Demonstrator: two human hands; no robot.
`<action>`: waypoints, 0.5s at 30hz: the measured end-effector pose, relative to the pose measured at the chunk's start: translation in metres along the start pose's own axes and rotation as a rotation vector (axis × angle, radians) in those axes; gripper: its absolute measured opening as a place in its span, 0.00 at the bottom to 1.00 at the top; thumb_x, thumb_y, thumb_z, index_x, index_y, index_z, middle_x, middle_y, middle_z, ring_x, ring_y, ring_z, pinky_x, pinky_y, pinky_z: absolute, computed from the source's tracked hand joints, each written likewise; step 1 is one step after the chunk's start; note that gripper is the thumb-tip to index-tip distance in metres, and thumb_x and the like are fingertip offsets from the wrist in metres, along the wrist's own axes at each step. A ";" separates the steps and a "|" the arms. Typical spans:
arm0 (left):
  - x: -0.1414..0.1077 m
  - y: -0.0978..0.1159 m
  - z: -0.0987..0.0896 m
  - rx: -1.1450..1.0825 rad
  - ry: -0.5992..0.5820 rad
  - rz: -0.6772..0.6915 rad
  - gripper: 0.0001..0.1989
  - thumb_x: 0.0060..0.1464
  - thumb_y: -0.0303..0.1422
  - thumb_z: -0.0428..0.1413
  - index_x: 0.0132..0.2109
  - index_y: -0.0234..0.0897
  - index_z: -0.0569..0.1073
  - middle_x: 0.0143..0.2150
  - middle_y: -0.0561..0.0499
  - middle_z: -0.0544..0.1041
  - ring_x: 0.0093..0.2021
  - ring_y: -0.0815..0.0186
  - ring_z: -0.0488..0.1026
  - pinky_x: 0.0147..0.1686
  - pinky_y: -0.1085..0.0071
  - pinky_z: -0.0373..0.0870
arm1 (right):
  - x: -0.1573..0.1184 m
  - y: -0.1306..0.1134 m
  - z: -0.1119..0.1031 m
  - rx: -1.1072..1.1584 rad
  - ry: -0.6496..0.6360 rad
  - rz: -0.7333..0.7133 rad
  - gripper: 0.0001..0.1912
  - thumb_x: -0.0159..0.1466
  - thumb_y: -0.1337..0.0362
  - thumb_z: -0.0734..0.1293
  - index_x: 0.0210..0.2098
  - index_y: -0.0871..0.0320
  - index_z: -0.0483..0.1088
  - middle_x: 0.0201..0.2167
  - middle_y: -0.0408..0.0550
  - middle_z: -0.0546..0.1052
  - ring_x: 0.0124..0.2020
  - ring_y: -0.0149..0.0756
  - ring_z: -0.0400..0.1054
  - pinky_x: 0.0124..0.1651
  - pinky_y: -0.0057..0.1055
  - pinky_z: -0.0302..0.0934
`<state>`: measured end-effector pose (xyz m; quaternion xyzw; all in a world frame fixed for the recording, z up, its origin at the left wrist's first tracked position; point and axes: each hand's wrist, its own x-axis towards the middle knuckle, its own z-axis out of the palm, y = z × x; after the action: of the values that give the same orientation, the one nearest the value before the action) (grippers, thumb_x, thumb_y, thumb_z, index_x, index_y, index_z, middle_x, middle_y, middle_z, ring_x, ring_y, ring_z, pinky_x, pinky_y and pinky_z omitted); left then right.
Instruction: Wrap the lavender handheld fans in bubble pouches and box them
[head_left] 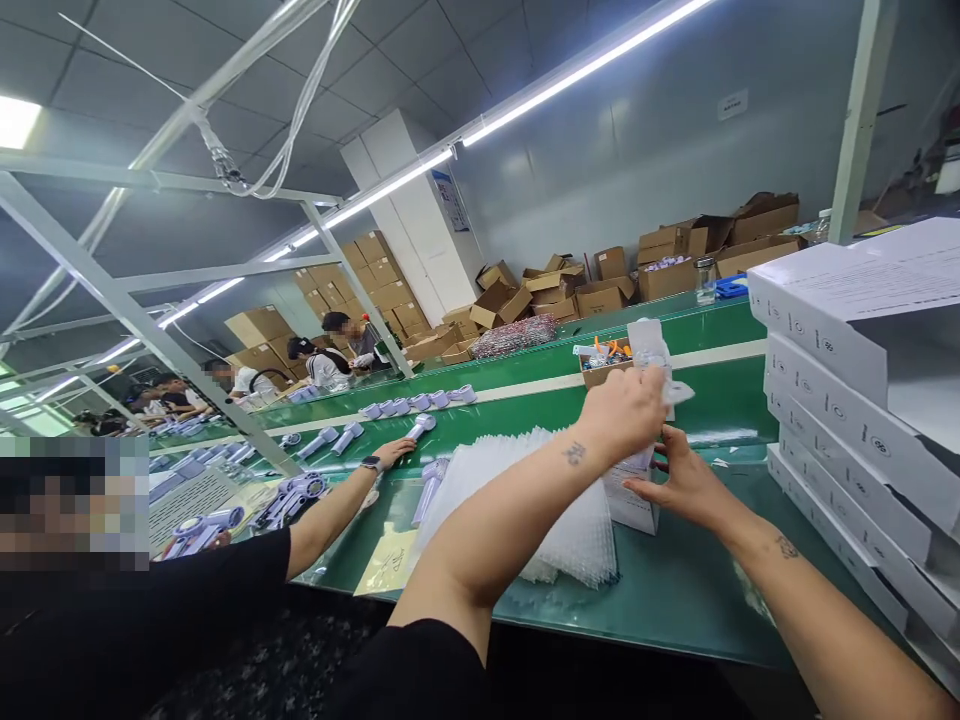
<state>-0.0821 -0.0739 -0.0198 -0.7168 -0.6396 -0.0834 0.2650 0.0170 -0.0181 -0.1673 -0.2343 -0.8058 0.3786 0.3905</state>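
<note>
Head: left hand [626,408] partly hides box [634,510].

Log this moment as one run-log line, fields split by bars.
left hand: gripping translucent plastic | right hand: at white box, contact unclear | nearby: bubble-wrap sheets, stacked white cartons | co-worker's hand: at lilac device

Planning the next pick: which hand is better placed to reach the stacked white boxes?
Likely the right hand: nearer the stacked white boxes, while the left hand, farther off, holds translucent plastic.
</note>
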 end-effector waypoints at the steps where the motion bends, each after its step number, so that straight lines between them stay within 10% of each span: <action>1: 0.002 -0.004 0.003 -0.030 -0.029 -0.006 0.12 0.60 0.38 0.46 0.46 0.34 0.63 0.41 0.44 0.72 0.40 0.60 0.69 0.34 0.67 0.65 | -0.001 0.002 0.000 0.006 0.006 -0.004 0.35 0.51 0.53 0.71 0.51 0.51 0.49 0.47 0.53 0.67 0.48 0.49 0.67 0.47 0.48 0.66; 7: -0.026 -0.029 0.021 -0.043 -0.233 0.345 0.24 0.59 0.51 0.43 0.42 0.33 0.68 0.41 0.42 0.73 0.43 0.57 0.69 0.41 0.61 0.63 | -0.004 0.004 -0.004 0.053 0.012 0.027 0.36 0.51 0.51 0.71 0.51 0.51 0.49 0.51 0.54 0.66 0.52 0.50 0.65 0.49 0.49 0.66; 15: -0.083 -0.039 0.018 -0.157 -0.019 0.292 0.26 0.54 0.54 0.48 0.51 0.41 0.71 0.42 0.45 0.77 0.60 0.49 0.56 0.58 0.44 0.41 | -0.002 -0.020 -0.006 -0.038 0.013 0.095 0.40 0.48 0.51 0.73 0.52 0.51 0.50 0.48 0.55 0.68 0.46 0.52 0.69 0.46 0.50 0.66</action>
<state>-0.1379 -0.1362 -0.0629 -0.8213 -0.5226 -0.0872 0.2114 0.0209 -0.0289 -0.1502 -0.2821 -0.7983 0.3798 0.3727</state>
